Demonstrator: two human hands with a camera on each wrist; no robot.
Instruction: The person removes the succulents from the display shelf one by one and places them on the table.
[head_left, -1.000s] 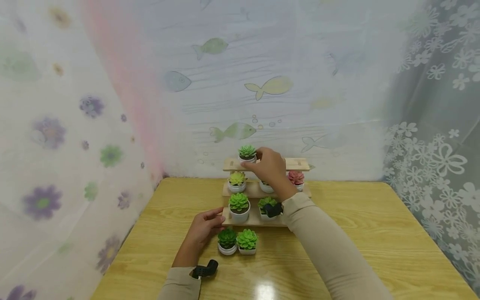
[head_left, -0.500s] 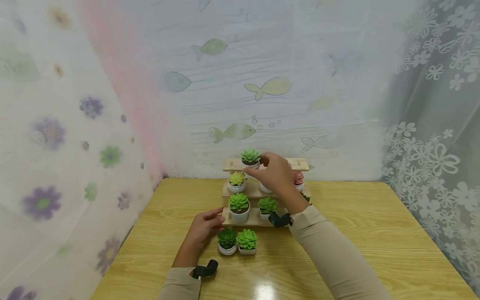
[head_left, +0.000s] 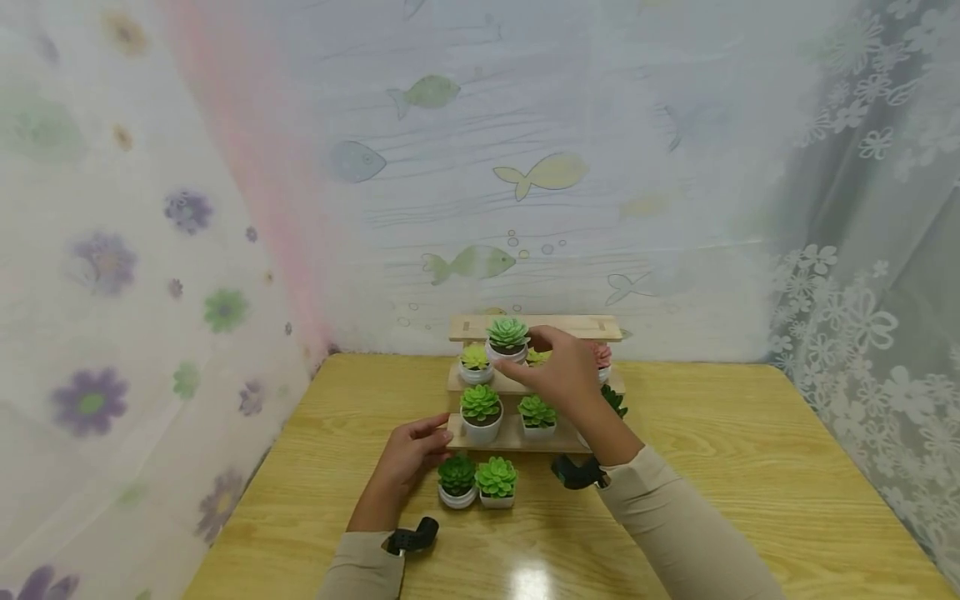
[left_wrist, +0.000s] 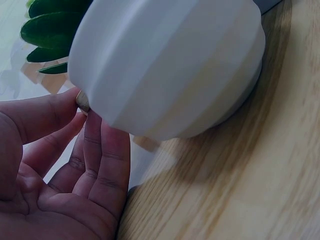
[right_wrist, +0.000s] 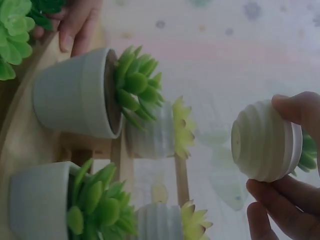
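"Where's the succulent pot (right_wrist: 265,142)?"
"Aloft before the wooden stand (head_left: 585,328), between the right hand's (head_left: 564,371) curled fingertips; the left hand (head_left: 408,454) pinches the lowest shelf (head_left: 510,433)."
"Risk?"
"A slack pinch might drop it onto the pots below (head_left: 482,429)."

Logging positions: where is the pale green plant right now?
In the head view, the pale green plant is in the right hand, mid-air, in front of the left half of the stand.

Nine potted plants (head_left: 508,333) in all — six green plants (head_left: 480,404), two yellow plants (head_left: 475,358), one red plant (head_left: 602,355). One wooden stand (head_left: 581,324) — three shelves (head_left: 510,434). One table (head_left: 712,475), one left hand (head_left: 411,454), one right hand (head_left: 566,375), two wrist cameras (head_left: 413,538).
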